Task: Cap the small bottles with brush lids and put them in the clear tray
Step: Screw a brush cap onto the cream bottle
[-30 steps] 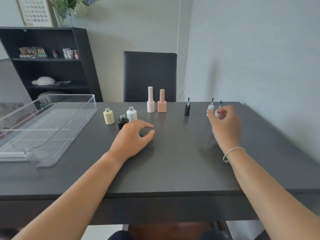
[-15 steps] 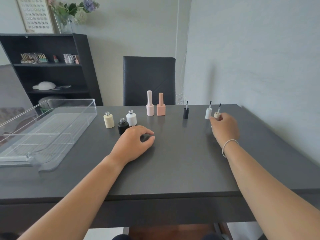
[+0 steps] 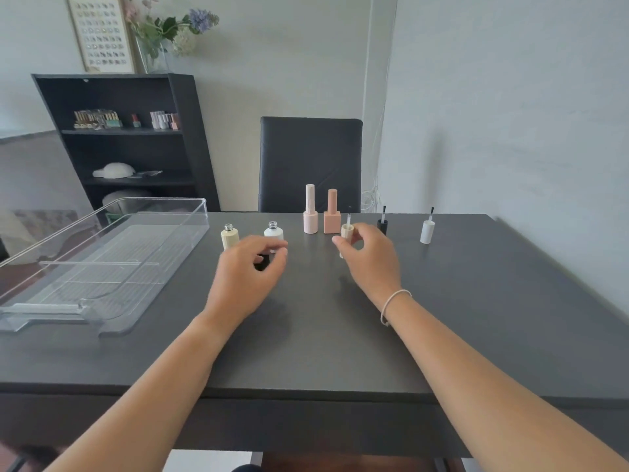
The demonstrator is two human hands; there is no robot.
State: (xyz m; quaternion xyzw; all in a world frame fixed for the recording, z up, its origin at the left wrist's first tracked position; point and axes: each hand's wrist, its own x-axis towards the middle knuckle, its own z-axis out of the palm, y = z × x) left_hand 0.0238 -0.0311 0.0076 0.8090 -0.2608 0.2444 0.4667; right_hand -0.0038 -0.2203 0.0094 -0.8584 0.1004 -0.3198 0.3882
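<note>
My right hand (image 3: 369, 264) pinches a cream brush lid (image 3: 347, 232), brush end up, above the table's middle. My left hand (image 3: 246, 277) hovers with curled fingers over the black bottle (image 3: 262, 264), which is mostly hidden; whether it grips the bottle is unclear. An open cream bottle (image 3: 229, 236) and an open white bottle (image 3: 273, 232) stand just behind that hand. A black brush lid (image 3: 382, 225) and a white brush lid (image 3: 426, 230) stand brush up at the right. The clear tray (image 3: 170, 233) lies at the left with nothing in it.
Two tall capped pink bottles (image 3: 310, 218) (image 3: 332, 219) stand behind my right hand. A dark chair (image 3: 309, 161) faces the table's far edge. A black shelf unit (image 3: 129, 141) stands at the back left, and a wall runs along the right.
My right hand picked up the cream brush lid at the right and carried it left to the middle. My left hand moved forward over the black bottle.
</note>
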